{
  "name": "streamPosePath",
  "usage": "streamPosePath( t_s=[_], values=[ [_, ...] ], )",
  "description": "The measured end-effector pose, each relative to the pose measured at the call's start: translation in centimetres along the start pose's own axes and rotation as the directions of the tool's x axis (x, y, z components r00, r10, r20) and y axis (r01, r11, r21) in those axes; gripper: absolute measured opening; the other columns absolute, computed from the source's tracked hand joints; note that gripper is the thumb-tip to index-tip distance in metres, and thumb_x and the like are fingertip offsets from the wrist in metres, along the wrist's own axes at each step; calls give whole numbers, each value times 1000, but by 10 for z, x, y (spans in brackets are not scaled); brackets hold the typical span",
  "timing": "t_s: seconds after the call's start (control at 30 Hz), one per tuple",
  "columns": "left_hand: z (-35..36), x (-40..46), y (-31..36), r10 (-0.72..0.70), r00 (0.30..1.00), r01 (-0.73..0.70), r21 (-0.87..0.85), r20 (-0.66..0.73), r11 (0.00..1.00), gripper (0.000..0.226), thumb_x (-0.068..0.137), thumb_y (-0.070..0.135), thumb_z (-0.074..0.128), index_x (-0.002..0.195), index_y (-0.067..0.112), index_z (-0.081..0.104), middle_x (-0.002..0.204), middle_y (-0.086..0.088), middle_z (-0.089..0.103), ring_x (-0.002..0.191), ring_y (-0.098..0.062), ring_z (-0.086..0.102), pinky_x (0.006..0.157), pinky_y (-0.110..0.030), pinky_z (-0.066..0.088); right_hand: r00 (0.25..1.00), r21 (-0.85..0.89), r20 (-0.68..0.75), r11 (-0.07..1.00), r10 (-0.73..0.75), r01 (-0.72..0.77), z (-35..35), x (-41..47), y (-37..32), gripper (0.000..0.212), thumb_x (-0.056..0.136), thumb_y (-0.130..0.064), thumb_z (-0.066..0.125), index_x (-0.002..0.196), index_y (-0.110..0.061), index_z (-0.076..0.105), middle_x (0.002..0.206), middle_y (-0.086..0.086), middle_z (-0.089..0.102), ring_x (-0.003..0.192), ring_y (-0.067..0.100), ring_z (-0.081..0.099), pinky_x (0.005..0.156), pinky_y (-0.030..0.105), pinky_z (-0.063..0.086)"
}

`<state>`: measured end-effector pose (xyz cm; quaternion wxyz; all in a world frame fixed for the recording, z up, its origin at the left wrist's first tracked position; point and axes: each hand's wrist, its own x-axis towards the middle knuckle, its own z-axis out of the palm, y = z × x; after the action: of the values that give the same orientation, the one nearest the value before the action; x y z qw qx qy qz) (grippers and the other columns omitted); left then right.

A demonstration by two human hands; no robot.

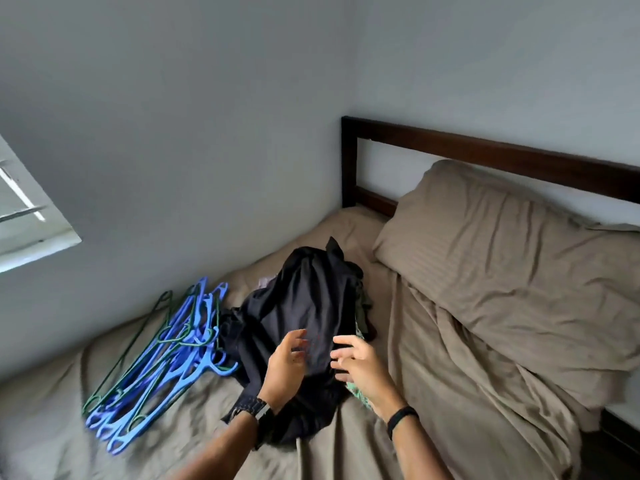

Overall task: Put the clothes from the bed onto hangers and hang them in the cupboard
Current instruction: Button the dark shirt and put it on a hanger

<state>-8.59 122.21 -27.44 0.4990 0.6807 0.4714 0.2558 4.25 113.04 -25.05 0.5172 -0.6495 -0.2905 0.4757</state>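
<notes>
Both hands hover over the near end of the dark garment [304, 306] heaped on the bed [433, 393]; left hand [285, 367] and right hand [360, 363] have loose, spread fingers, gripping nothing. Hangers [162, 358] lie just left, nearer the left hand.

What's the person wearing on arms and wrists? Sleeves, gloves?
No gloves; no sleeves in view. The left hand has a dark link-band wristwatch on its wrist. The right hand has a slim black wristband on its wrist.
</notes>
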Motion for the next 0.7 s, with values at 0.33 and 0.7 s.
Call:
streamPosePath(
  t_s=[0.33,0.7],
  values=[
    [-21,112,-160,191,883,-370,384,429,846,78,68,-16,41,143,4,27,150,-12,22,145,-20,13,103,-4,7,961,-447,-74,871,-266,207,92,106,128,54,82,5,56,130,-20,53,124,-12,50,123,6,45,98,5,27],
    [-51,124,-189,506,791,-568,106,343,816,55,69,-16,51,120,5,57,118,2,50,118,-18,49,107,-15,27,899,-729,-366,675,-243,-114,120,91,112,26,82,1,47,85,-10,71,62,-14,44,74,9,59,67,14,37]
  ],
)
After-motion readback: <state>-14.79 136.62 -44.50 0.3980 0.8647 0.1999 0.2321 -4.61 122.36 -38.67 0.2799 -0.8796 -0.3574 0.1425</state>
